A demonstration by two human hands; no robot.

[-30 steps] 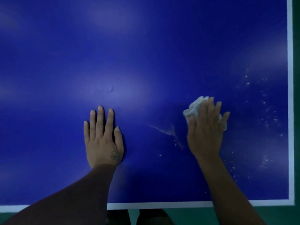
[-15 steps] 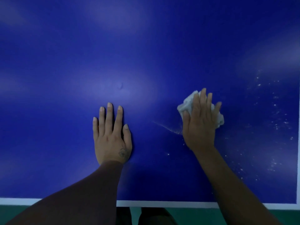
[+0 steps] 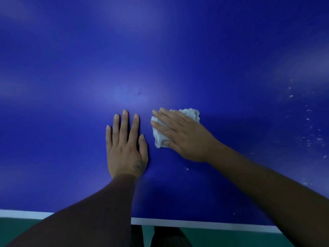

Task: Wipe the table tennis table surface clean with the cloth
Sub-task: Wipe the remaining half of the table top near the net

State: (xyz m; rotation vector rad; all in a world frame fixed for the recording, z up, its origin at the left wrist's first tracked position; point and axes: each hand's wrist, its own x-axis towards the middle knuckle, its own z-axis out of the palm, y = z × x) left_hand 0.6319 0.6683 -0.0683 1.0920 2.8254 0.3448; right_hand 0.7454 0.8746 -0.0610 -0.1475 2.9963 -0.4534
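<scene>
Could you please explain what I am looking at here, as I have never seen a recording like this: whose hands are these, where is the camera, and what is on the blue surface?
There is no machine here: a person wears a wide-angle camera on the head, so the single view looks forward and down over their own arms. The blue surface is a table tennis table, with its white edge line nearest the person. The left hand lies flat on the table, fingers straight, holding nothing. The right hand presses a crumpled white cloth onto the surface with fairly straight fingers, just beside the left hand. To the right, white specks are scattered over the blue, apparently dust or powder not yet wiped. Below the edge, green floor shows.
</scene>
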